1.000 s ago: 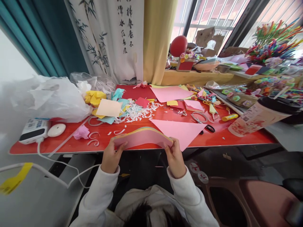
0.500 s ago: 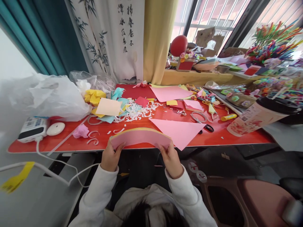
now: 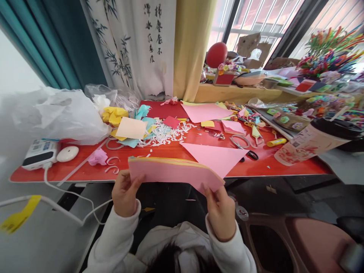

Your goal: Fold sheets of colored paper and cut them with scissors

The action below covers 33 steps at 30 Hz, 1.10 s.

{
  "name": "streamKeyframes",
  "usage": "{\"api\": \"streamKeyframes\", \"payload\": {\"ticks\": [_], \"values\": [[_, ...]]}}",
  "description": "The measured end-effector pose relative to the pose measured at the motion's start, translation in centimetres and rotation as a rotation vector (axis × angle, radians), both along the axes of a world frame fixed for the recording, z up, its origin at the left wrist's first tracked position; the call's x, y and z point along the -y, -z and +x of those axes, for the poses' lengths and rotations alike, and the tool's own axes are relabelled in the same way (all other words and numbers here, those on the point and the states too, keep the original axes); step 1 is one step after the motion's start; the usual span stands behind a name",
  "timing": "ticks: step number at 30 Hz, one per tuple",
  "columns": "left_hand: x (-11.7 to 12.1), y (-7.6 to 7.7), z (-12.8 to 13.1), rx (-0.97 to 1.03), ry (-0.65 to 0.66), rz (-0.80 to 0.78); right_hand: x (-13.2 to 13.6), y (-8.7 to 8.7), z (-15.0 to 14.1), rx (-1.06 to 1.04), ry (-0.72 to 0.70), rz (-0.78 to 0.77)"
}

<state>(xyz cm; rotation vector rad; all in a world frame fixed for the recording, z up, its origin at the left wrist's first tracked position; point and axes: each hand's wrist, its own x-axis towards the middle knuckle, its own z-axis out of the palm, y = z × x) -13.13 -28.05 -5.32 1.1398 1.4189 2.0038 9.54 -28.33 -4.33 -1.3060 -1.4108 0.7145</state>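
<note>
A stack of coloured paper [image 3: 170, 170], pink on the near face with yellow and other edges along the top, is held up over the table's front edge. My left hand [image 3: 125, 192] grips its left end, thumb on the pink side. At the lower right corner my right hand [image 3: 220, 210] pinches the stack, which bends towards me there. The fingers behind the paper are hidden. Just beyond the right part of the stack lies a pink paper triangle [image 3: 217, 156], with black-handled scissors [image 3: 251, 154] at its right tip.
White paper shreds [image 3: 167, 134] and a cream paper square [image 3: 131, 128] lie in the table's middle. At left are a plastic bag [image 3: 62, 117] and a white box with a cable [image 3: 41, 154]. A tilted drink cup [image 3: 309, 142] and a yellow glue stick [image 3: 276, 142] are at right.
The paper stack was arched between both hands; now its left part is straighter and only the right end bends. My right hand has moved right and down, my left hand slightly left.
</note>
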Motion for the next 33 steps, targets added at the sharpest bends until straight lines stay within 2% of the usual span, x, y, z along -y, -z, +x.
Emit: {"api": "streamKeyframes", "payload": {"ticks": [2,4,5,7,11,15,18,21,23,25,27,30,33], "values": [[0.5,-0.5,1.8,0.235,0.183,0.093,0.4,0.1,0.1,-0.266,-0.021,-0.058],[0.6,-0.7,3.8,0.367,0.372,0.098,0.5,0.4,-0.3,-0.577,-0.08,-0.129],[0.6,-0.7,4.8,0.412,0.414,0.098,0.5,0.5,-0.6,-0.71,-0.111,-0.178],[0.4,-0.7,6.5,0.472,0.411,0.092,0.7,0.6,-1.3,-0.885,-0.157,-0.282],[0.1,-1.4,7.6,0.618,0.41,0.052,1.4,0.2,-2.0,-1.002,-0.158,-0.362],[1.0,-2.5,7.9,0.868,0.527,-0.029,2.1,-0.2,-1.9,-1.079,-0.107,-0.384],[2.2,-2.6,9.0,1.037,0.667,-0.112,2.2,-0.2,-1.9,-1.142,-0.163,-0.397],[2.9,-2.6,10.1,1.089,0.769,-0.118,1.9,0.5,-1.8,-1.118,-0.239,-0.402],[2.8,-2.6,10.1,1.023,0.748,-0.044,1.6,1.3,-1.3,-1.004,-0.251,-0.355],[2.4,-2.7,9.6,0.907,0.671,-0.012,1.3,2.1,-0.5,-0.868,-0.259,-0.302],[1.8,-3.0,8.7,0.816,0.53,-0.067,1.1,2.7,0.5,-0.767,-0.279,-0.272],[1.1,-3.2,7.7,0.781,0.262,-0.157,1.2,2.9,1.8,-0.671,-0.334,-0.271],[1.0,-3.0,7.8,0.789,0.139,-0.165,1.8,2.3,2.1,-0.695,-0.415,-0.364]]}}
